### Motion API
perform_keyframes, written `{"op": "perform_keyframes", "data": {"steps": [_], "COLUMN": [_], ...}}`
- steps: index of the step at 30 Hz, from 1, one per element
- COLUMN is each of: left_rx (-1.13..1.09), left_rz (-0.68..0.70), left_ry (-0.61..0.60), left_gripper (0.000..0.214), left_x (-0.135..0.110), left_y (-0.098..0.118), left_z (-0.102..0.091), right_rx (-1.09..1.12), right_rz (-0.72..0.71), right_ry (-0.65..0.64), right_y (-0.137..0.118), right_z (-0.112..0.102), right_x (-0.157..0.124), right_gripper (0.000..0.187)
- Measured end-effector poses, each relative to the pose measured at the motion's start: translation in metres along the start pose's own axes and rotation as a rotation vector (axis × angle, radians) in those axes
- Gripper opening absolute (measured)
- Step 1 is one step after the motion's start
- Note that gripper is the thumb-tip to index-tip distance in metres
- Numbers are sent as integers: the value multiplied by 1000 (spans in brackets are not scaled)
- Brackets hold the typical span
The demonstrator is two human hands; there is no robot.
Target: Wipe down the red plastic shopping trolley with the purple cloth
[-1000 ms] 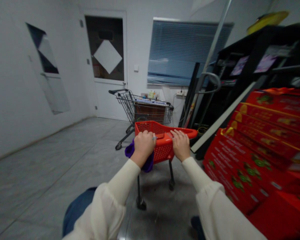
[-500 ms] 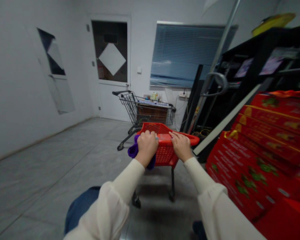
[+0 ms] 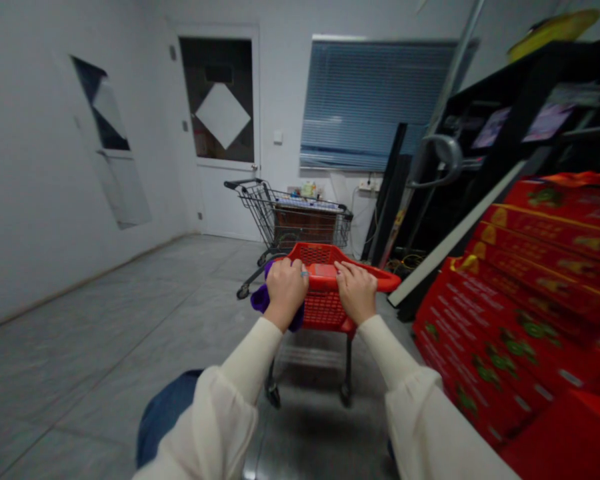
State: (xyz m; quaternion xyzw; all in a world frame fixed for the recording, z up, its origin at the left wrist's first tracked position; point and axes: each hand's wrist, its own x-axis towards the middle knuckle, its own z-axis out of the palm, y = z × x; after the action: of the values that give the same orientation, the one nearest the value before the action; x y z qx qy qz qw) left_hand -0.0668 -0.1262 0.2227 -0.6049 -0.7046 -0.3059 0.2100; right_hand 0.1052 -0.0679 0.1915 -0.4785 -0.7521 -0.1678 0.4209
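While I monitor via head cam, L hand [image 3: 286, 293] is closed round the handle [image 3: 375, 281] of a red plastic shopping cart [image 3: 325, 310], w/ a purple cloth [image 3: 260, 300] bunched beneath it; can't tell if the cloth is pinched or only hanging. R hand [image 3: 355, 291] is curled over the same handle, grip looks closed. Cart stands on grey floor tiles [image 3: 130, 320] right in front of me, a wire shopping cart [image 3: 260, 200] further on near a white door [image 3: 225, 200]. Step looks like pushing; next move calls for steering straight, clear of the red cartons [image 3: 500, 353] stacked on the right
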Motion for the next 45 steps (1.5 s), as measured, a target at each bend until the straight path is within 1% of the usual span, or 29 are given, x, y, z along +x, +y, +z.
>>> {"op": "perform_keyframes", "data": {"steps": [2, 4, 7, 9, 11, 13, 15, 18, 19, 21, 23, 25, 27, 29, 32, 33, 35, 36, 38, 40, 41, 43, 45], "left_rx": [-20, -41, -30, -12, -10, -26, -61, -141, -169, -207, -214, -204, -192, -185, -198, -214, -246, -257, -264, -261, -254, -232, -224], "left_rz": [63, 130, 174, 146, 90, 38, 45, 206, 268, 346, 336, 271, 213, 222, 304, 335, 363, 351, 279, 188, 157, 152, 218], "left_ry": [10, 4, -11, -3, 14, 24, 34, 51, 49, 29, 14, 18, 32, 28, -14, -40, -97, -122, -135, -88, -49, 31, 83], "left_gripper": [31, 33, 35, 34, 34, 35, 36, 35, 34, 33, 32, 31, 31, 31, 31, 31, 29, 27, 26, 26, 27, 27, 27], "left_x": [-4, -6, -4, -2, 0, -1, -5, -9, -8, -5, 2, 9, 11, 9, 7, 8, 12, 15, 21, 23, 22, 15, 6], "left_y": [12, 14, 0, -13, -18, -13, 1, 22, 25, 22, 9, -4, -9, -1, 15, 17, 11, 5, -11, -20, -20, -12, 4], "left_z": [3, 5, 4, 3, 3, 5, 8, 11, 11, 10, 8, 8, 9, 10, 9, 7, 3, 2, 0, 1, 3, 7, 11], "right_rx": [-26, -30, -26, -59, -74, -77, -79, -71, -63, -41, -20, -9, -10, -16, -16, -13, -12, -15, -21, 3, 15, 25, 12], "right_rz": [-4, -51, -147, -117, -97, -81, -52, -44, -52, -68, -66, -52, -37, -27, -28, -39, -61, -63, -42, -32, -25, 1, 33], "right_ry": [-8, -40, -93, -80, -79, -63, -29, -25, -34, -50, -55, -51, -44, -39, -47, -56, -68, -64, -41, -40, -39, -29, -15], "right_y": [-2, 3, 24, 38, 45, 42, 32, 18, 15, 13, 12, 10, 5, -1, -5, -3, 7, 14, 29, 40, 42, 38, 30], "right_z": [-1, -7, -21, -27, -29, -26, -21, -17, -18, -20, -22, -21, -19, -17, -19, -21, -27, -30, -33, -32, -31, -26, -23], "right_x": [0, 0, 0, -2, -5, -8, -12, -14, -14, -15, -15, -15, -15, -15, -15, -16, -16, -17, -20, -22, -24, -25, -26], "right_gripper": [39, 40, 41, 40, 41, 41, 42, 41, 40, 38, 37, 36, 37, 36, 37, 38, 37, 37, 35, 37, 38, 40, 39]}}
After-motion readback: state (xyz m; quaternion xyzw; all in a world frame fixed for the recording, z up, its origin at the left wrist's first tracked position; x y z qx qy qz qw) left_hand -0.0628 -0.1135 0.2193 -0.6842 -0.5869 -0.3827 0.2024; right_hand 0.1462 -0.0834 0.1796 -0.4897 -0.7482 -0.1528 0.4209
